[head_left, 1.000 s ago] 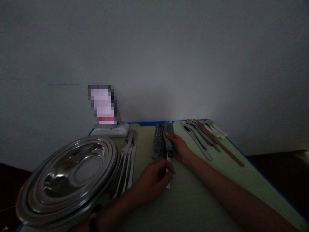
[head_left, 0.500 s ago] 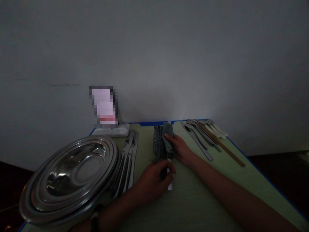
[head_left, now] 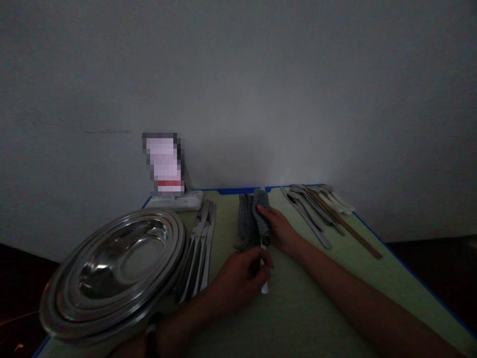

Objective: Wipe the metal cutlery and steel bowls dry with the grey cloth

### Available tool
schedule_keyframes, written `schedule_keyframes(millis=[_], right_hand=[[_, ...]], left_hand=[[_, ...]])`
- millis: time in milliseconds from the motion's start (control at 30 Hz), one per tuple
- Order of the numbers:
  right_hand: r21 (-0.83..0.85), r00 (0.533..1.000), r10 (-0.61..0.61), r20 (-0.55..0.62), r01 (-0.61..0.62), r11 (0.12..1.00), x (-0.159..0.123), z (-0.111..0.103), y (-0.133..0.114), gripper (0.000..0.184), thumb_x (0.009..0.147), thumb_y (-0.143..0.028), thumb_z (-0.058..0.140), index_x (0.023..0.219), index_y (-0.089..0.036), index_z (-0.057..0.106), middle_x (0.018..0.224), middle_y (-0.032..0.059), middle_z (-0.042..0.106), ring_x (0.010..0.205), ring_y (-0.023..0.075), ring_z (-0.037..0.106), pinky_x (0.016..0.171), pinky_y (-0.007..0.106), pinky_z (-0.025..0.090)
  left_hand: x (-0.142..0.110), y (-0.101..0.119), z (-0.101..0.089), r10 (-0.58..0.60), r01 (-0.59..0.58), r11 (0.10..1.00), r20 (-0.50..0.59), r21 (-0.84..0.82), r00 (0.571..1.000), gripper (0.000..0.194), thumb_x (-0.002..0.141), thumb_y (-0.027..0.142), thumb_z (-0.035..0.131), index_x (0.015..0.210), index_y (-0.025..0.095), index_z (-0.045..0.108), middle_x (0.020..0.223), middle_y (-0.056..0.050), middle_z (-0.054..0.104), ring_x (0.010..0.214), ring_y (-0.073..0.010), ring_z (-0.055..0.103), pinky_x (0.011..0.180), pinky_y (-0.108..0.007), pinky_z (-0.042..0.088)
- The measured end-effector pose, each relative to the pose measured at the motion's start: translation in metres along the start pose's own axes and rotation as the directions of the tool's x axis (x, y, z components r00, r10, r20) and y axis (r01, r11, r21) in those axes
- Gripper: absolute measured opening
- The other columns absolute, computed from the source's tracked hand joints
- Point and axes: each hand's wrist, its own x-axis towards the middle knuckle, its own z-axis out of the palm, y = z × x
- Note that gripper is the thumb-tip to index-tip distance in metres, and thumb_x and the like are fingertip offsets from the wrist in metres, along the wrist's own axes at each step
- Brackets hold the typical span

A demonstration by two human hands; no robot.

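Little but the viewpoint has shifted since the earlier frame. Stacked plates (head_left: pixel 115 276) cover the left edge of the worktop (head_left: pixel 294 298), knives (head_left: pixel 196 253) beside them. Mid-worktop, the left hand (head_left: pixel 236 278) pinches a utensil (head_left: pixel 265 287) by its handle; the right hand (head_left: pixel 281 231) grips a cloth (head_left: pixel 250 221) around the utensil's far end. Spoons (head_left: pixel 309 215) and chopsticks (head_left: pixel 359 238) lie near the far right corner.

Cloth (head_left: pixel 249 219): grey, finely patterned, bunched and folded; left part in loose creases.
Utensil (head_left: pixel 265 287): slim, pale, straight handle, near end pointing toward the viewer; far end hidden by cloth, type indiscernible.
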Motion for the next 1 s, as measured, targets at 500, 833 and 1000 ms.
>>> schedule_keyframes(millis=[500,833,1000], right_hand=[[0.078,0.997,0.059,-0.045,-0.056,0.995,0.0023,-0.0008,-0.0012,0.027,0.069,-0.044,0.065,0.077,-0.019,0.064,0.071,0.0033,0.070,0.079,0.0188,0.064,0.067,0.029,0.050],[0.153,0.991,0.121,-0.062,-0.110,0.982,0.0050,-0.0028,-0.0035,0.019,0.072,-0.038,0.058,0.075,-0.020,0.063,0.070,0.0026,0.069,0.081,0.0200,0.064,0.071,0.031,0.049],[0.027,0.999,0.011,-0.044,-0.010,1.000,0.0009,-0.0009,-0.0016,0.018,0.063,-0.027,0.068,0.078,-0.018,0.062,0.067,-0.0005,0.068,0.070,0.0165,0.063,0.066,0.028,0.048]], left_hand=[[-0.0010,0.0029,-0.0015,0.011,-0.011,1.000,-0.005,0.006,1.000,0.012,0.082,0.020,0.045,0.086,0.018,0.056,0.063,0.005,0.050,0.059,-0.0101,0.047,0.056,-0.021,0.035],[-0.0006,-0.0005,-0.0003,0.039,-0.039,0.999,-0.020,0.034,0.999,0.013,0.080,0.016,0.045,0.085,0.018,0.057,0.060,0.006,0.046,0.055,-0.0092,0.043,0.054,-0.020,0.033],[-0.0007,-0.0023,0.0007,0.048,-0.048,0.998,-0.002,0.030,0.999,0.014,0.080,0.016,0.045,0.085,0.018,0.057,0.064,0.004,0.051,0.058,-0.0095,0.046,0.055,-0.020,0.033]])
